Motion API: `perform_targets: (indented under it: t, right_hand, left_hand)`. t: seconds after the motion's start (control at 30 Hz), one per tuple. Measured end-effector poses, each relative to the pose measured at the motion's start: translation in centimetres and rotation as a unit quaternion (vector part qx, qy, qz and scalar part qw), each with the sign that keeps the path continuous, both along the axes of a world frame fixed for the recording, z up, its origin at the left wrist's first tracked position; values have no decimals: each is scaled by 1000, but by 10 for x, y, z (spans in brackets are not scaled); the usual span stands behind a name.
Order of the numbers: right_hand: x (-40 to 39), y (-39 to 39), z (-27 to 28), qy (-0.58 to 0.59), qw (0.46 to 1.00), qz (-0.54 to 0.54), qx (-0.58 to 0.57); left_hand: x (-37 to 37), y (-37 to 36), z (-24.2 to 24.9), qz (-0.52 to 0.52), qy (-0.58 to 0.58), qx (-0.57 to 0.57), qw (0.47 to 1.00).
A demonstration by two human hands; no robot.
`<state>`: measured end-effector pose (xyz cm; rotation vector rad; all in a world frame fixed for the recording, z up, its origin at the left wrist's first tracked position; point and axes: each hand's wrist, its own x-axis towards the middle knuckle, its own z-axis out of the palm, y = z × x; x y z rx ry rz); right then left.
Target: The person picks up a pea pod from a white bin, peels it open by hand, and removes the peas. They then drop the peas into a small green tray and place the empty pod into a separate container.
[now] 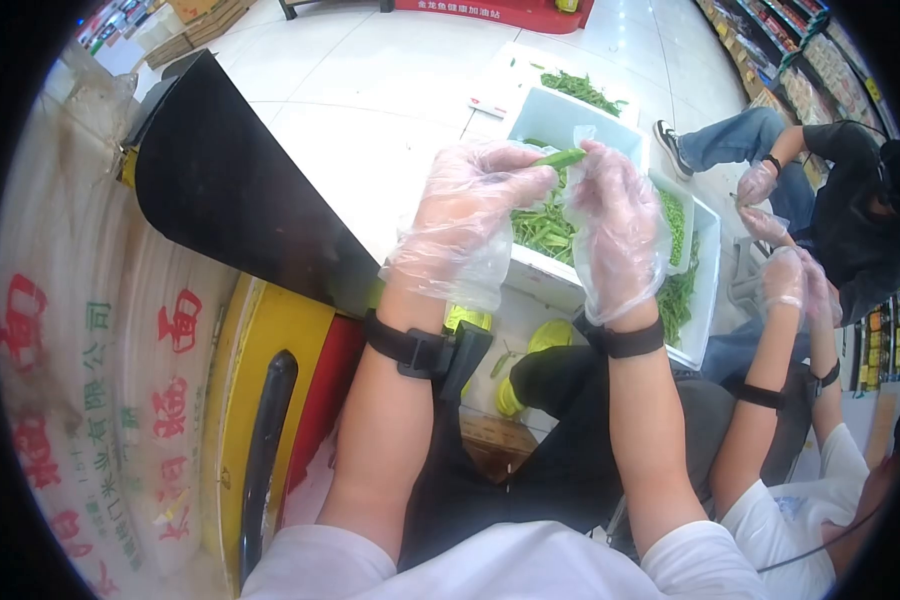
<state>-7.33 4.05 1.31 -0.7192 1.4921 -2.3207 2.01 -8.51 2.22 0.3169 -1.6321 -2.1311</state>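
A green pea pod (560, 158) is held up between my two gloved hands, above the white foam boxes. My left hand (480, 205) pinches one end of it, its fingers closed and pointing right. The other end meets the fingertips of my right hand (618, 215), which are also closed. Both hands wear loose clear plastic gloves, with black straps at the wrists. Below them, a white foam box (542, 268) holds green pods, partly hidden by my hands. Shelled green peas (674, 225) lie in a container just right of my right hand.
More pods (582, 92) lie at the far box, and others (678, 305) in the right box. Two people with gloved hands (755, 185) (798, 280) sit at the right. A dark panel (240, 180) and yellow-red stand (270, 390) are at the left, beside printed sacks (110, 400).
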Motion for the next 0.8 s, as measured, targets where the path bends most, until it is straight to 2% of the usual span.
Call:
perform_targets:
  t: [0.03,0.1,0.23,0.4,0.53,0.6,0.7,0.8]
  right_hand:
    - [2,1,4,0,1000,0,0]
    - [6,4,12,70,993,-21,91]
    - [1,-1,4,63,996,-25,60]
    - [-1,1,7,102,988,-41,106]
    - [-2,6,5,99,990,-35,97]
    - [2,4,10,18,995,-36,94]
    - [2,0,5,-7,994,-45,104]
    - [3,1,2,12,995,-25,95]
  left_hand:
    - [0,0,0,2,1,13,1000]
    - [0,-1,0,4,1,10,1000]
    - [-4,-2,3,10,-7,0,1000]
    - [-5,-2,4,5,-14,12,1000]
    - [-6,1,-2,13,-4,-26,1000]
    - [-7,0,0,20,-13,-36,999]
    - [-6,0,0,23,-22,-47,998]
    - [-6,1,-1,21,-24,-50,998]
